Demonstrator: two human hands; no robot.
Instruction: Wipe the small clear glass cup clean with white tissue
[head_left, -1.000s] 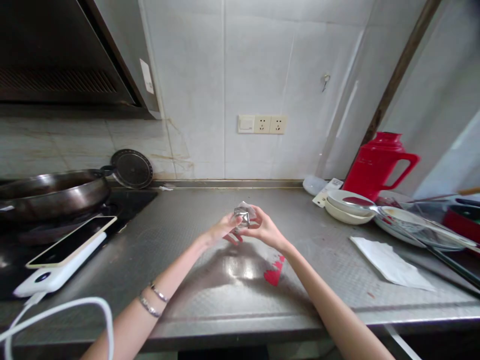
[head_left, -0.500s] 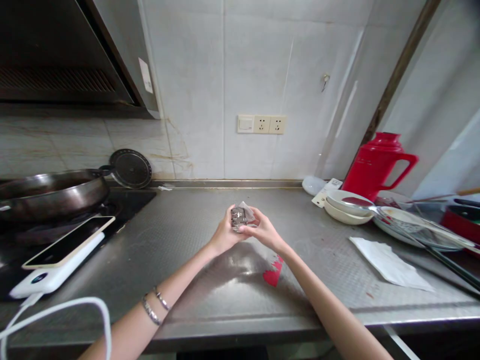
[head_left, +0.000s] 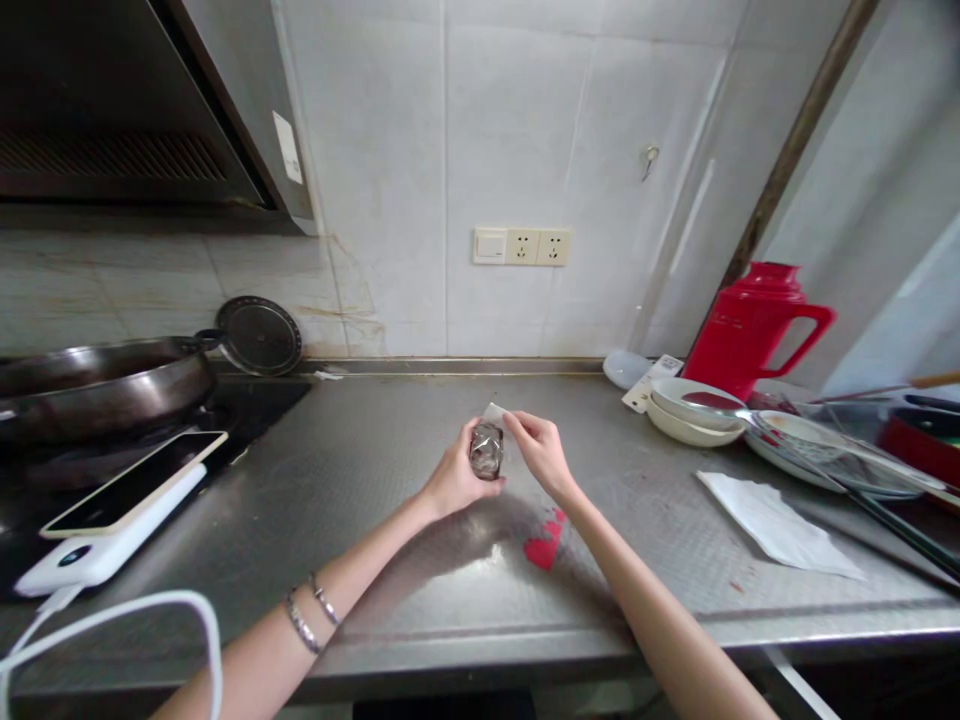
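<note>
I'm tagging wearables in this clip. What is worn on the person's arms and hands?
Both forearms are bare, with no sleeves or gloves in view. The left hand has two thin silver-coloured bracelets on its wrist, one looking beaded or linked. The right hand and its wrist show no jewellery or watch. No markings visible.

Both forearms are bare, with no sleeves showing anywhere up to the bottom edge of the view. The left hand [head_left: 452,478] has slim fingers, and well back from it, partway up the forearm, sit 2 thin silver bracelets [head_left: 312,611] side by side, one plain, the other looking beaded or linked. The right hand [head_left: 541,452] is bare too, and the wrist and forearm behind it carry nothing. Nail detail is too small to tell.
</note>
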